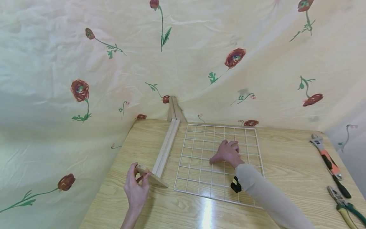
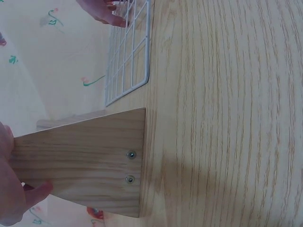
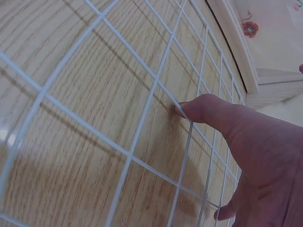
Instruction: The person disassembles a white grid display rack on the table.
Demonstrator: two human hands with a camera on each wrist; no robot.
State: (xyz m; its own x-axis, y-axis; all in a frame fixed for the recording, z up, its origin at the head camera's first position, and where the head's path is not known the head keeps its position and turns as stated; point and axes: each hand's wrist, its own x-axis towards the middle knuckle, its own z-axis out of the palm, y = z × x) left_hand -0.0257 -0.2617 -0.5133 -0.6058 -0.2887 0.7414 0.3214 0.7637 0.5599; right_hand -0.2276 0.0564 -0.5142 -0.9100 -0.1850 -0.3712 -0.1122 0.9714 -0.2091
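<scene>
My left hand (image 1: 136, 188) pinches the narrow end of a tapered wooden end piece (image 1: 156, 180) between thumb and fingers. Two metal screw heads show in this board's (image 2: 90, 168) wide end in the left wrist view. The board is joined to a long wooden bar (image 1: 167, 148), with another tapered end piece (image 1: 175, 111) at its far end. My right hand (image 1: 228, 154) reaches over a white wire grid (image 1: 195, 165), thumb at one wire and bent fingers among others. In the right wrist view, the thumb tip meets a wire of the grid (image 3: 142, 120).
A black tape measure (image 1: 235, 185) lies by the right forearm, within the grid's outline. At the table's right side are an adjustable wrench (image 1: 326, 156) and pliers (image 1: 343, 202). A flower-patterned cloth (image 1: 183, 63) hangs behind and to the left of the wooden table (image 1: 288, 165).
</scene>
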